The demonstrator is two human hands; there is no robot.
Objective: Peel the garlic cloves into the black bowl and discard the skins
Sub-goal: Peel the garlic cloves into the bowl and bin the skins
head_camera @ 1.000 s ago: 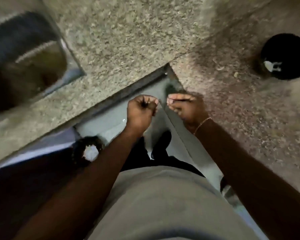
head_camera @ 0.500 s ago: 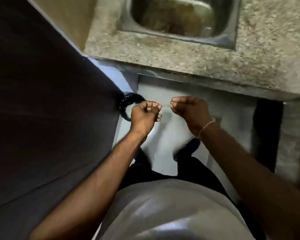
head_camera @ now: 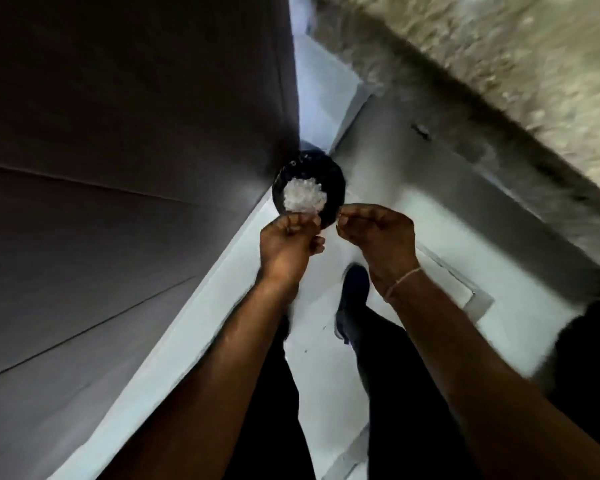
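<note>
Head camera is looking down past a dark cabinet front [head_camera: 118,202] and a speckled counter [head_camera: 499,64] at a pale floor [head_camera: 413,220]. Standing on it is a black bin [head_camera: 329,178] holding white skins [head_camera: 303,195]. Left hand [head_camera: 288,240] and right hand [head_camera: 378,233] are hovering just above its rim, fingers curled; blur is hiding whether they pinch anything.
</note>
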